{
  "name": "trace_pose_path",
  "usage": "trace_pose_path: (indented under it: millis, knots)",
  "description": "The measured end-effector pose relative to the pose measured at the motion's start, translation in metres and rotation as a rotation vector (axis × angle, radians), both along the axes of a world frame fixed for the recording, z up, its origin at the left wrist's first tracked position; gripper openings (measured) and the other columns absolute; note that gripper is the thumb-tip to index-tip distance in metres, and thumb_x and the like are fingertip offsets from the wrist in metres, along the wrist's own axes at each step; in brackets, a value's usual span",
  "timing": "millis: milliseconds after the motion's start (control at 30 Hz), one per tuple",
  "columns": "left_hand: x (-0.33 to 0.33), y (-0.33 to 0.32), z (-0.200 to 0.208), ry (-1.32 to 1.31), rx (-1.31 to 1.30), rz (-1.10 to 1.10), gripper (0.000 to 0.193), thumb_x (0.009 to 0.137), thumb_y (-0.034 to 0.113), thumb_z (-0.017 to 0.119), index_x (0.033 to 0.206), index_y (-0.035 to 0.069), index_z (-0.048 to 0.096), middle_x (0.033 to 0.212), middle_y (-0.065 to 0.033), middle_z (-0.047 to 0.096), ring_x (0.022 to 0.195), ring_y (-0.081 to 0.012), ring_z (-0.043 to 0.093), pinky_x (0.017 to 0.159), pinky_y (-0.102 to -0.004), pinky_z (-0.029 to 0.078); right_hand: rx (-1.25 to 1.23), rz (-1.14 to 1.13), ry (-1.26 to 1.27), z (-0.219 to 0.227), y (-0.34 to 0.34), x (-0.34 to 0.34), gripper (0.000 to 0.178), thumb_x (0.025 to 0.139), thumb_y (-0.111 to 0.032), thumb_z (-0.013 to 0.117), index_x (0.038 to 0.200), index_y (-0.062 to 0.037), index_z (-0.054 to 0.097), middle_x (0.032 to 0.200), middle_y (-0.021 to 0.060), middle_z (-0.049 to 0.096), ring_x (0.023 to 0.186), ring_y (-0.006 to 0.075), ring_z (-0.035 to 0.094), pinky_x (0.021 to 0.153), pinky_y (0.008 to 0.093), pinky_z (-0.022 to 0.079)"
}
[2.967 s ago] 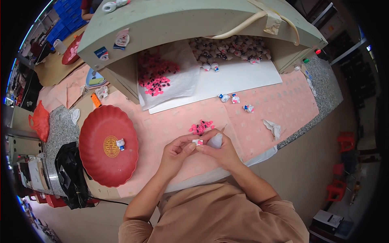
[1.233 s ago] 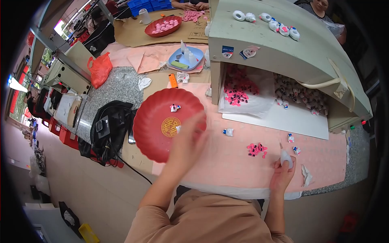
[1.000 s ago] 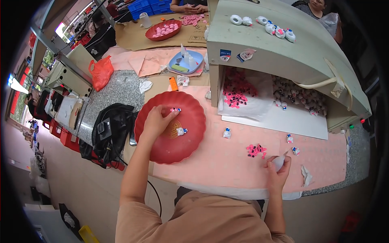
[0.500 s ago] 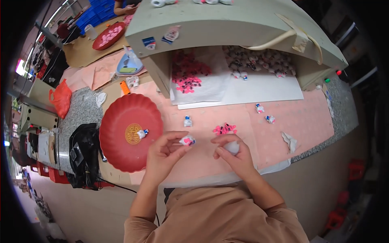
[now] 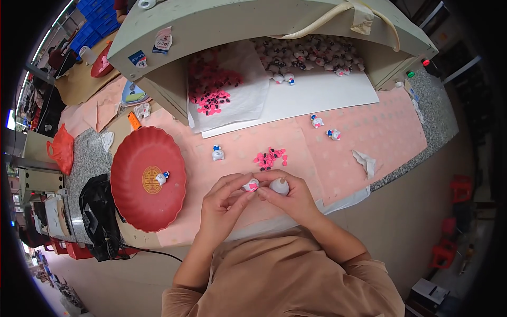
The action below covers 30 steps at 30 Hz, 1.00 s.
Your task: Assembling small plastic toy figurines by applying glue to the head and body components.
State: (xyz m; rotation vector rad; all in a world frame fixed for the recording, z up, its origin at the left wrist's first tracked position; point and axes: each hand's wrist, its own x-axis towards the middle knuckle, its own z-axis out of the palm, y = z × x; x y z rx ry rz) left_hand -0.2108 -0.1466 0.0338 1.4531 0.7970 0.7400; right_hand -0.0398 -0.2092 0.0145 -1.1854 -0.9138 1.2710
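Observation:
A small white figurine (image 5: 251, 185) with a pink patch is pinched in the fingertips of my left hand (image 5: 219, 206). My right hand (image 5: 298, 203) is curled around a round white bulb-shaped object (image 5: 279, 186) with a small brownish tip. Its thumb and forefinger meet the figurine; whether they hold a tiny piece is hidden. Just beyond my hands lies a small heap of pink and black pieces (image 5: 270, 158). A white and blue figurine (image 5: 218, 153) stands to its left. Two more, a nearer figurine (image 5: 333, 134) and a farther figurine (image 5: 316, 121), sit to the right.
A red scalloped bowl (image 5: 124, 185) on the left holds one figurine (image 5: 162, 178). Ahead, a grey-green metal hood (image 5: 211, 42) covers many pink pieces (image 5: 211, 87) and a mass of figurines (image 5: 311, 55). Crumpled paper (image 5: 364, 162) lies right; a black bag (image 5: 97, 211) hangs at the left edge.
My hands have come together, the right fingers now meeting the figurine in the left. The view has shifted, so the table and hood appear farther left and higher.

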Motion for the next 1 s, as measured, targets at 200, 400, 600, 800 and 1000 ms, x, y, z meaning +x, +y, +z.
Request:
trace_pose_path:
  millis: [200, 400, 600, 800, 1000]
  knots:
    - [0.001, -0.003, -0.007, -0.052, 0.021, 0.002, 0.034, 0.087, -0.007, 0.061, 0.12, 0.001, 0.061, 0.121, -0.0101, 0.053, 0.104, -0.018, 0.062, 0.087, -0.0283, 0.057, 0.002, 0.016, 0.025, -0.009, -0.002, -0.001, 0.022, 0.089, 0.0, 0.061, 0.111, 0.0014, 0.062, 0.114, 0.0076, 0.06, 0.095, 0.0118, 0.061, 0.08, 0.0257, 0.053]
    - [0.003, 0.0, -0.011, -0.019, -0.039, -0.038, 0.035, 0.088, -0.007, 0.06, 0.122, 0.001, 0.06, 0.122, -0.01, 0.052, 0.108, -0.0177, 0.06, 0.089, -0.0288, 0.056, -0.073, -0.034, 0.195, -0.018, -0.003, -0.002, 0.021, 0.088, 0.0, 0.063, 0.109, 0.0012, 0.062, 0.111, 0.0064, 0.062, 0.094, 0.0103, 0.06, 0.081, 0.0247, 0.05]
    - [0.0, 0.004, -0.02, -0.133, -0.12, -0.08, 0.038, 0.09, -0.007, 0.058, 0.126, 0.002, 0.059, 0.125, -0.0094, 0.051, 0.113, -0.0159, 0.055, 0.094, -0.0283, 0.051, -0.052, -0.015, 0.268, -0.021, -0.002, 0.0, 0.021, 0.09, -0.001, 0.062, 0.111, 0.0017, 0.06, 0.115, 0.0085, 0.061, 0.096, 0.0126, 0.061, 0.082, 0.0273, 0.054]
    - [-0.002, 0.009, -0.029, -0.175, -0.111, -0.122, 0.036, 0.089, -0.009, 0.058, 0.123, 0.001, 0.06, 0.124, -0.0092, 0.052, 0.111, -0.0153, 0.056, 0.093, -0.0279, 0.052, -0.058, -0.033, 0.263, -0.027, -0.003, -0.002, 0.022, 0.089, -0.001, 0.063, 0.111, 0.0019, 0.06, 0.113, 0.0087, 0.061, 0.091, 0.0123, 0.062, 0.079, 0.0266, 0.054]
    - [-0.002, 0.012, -0.036, -0.203, -0.171, -0.142, 0.037, 0.088, -0.01, 0.057, 0.123, 0.0, 0.06, 0.124, -0.0095, 0.052, 0.113, -0.017, 0.056, 0.094, -0.0297, 0.052, -0.075, -0.047, 0.273, -0.028, -0.002, -0.002, 0.022, 0.089, -0.001, 0.063, 0.111, 0.0019, 0.06, 0.111, 0.0081, 0.062, 0.09, 0.0116, 0.062, 0.078, 0.0258, 0.053]
